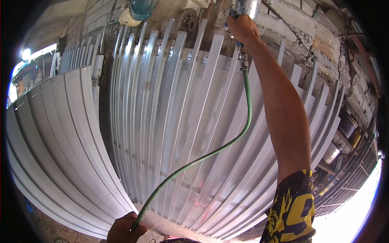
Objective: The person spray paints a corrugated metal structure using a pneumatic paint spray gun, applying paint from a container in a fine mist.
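Observation:
My right hand [244, 30] is raised at the top of the view, its fingers wrapped round the handle of a spray gun [248, 7] with a silvery metal cup. A metal coupling [242, 58] joins the gun to a green hose [248, 101], which curves down across the view. Low in front of me, my left hand [125, 228] is closed round the lower part of that hose. Behind the hose stand long, silvery-white metal strips [174, 121], upright and side by side. The gun's nozzle is out of sight.
More pale ribbed metal panels [60, 141] stand on the left. A rough block wall [324, 36] rises behind. A teal helmet-like object [142, 9] and a small wheel [189, 20] are at the top. Metal containers [331, 153] sit on the right.

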### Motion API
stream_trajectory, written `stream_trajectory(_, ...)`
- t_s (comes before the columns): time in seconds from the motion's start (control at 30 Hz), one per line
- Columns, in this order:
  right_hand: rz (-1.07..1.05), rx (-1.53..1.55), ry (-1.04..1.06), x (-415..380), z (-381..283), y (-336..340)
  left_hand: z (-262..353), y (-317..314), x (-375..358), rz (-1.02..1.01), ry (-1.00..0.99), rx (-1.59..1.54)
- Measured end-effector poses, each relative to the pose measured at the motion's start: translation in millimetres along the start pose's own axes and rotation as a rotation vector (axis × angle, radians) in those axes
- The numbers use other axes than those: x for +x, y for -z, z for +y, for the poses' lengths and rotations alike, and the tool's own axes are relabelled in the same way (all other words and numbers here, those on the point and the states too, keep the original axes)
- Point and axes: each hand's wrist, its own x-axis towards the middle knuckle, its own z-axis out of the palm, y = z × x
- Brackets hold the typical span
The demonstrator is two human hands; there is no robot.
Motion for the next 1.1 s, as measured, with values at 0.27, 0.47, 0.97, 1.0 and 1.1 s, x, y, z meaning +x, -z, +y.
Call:
stream_trajectory(0.27,-0.024,0.021,-0.12,-9,-4,-3,11,-1,0,0.074,-0.121,0.149)
stream_trajectory(0.47,0.092,0.028,-0.063,-1,17,-11,-7,-2,-3,0.019,-0.125,0.037)
stream_trajectory(0.97,-0.198,0.183,-0.191,-93,10,14,-29,18,-30,0.002,0.057,0.192)
stream_trajectory(1.0,-0.221,0.211,-0.21,-103,8,14,-30,20,-32,0.013,0.084,0.22)
stream_trajectory(1.1,-0.263,0.265,-0.249,-118,14,-1,-26,27,-37,0.038,0.157,0.301)
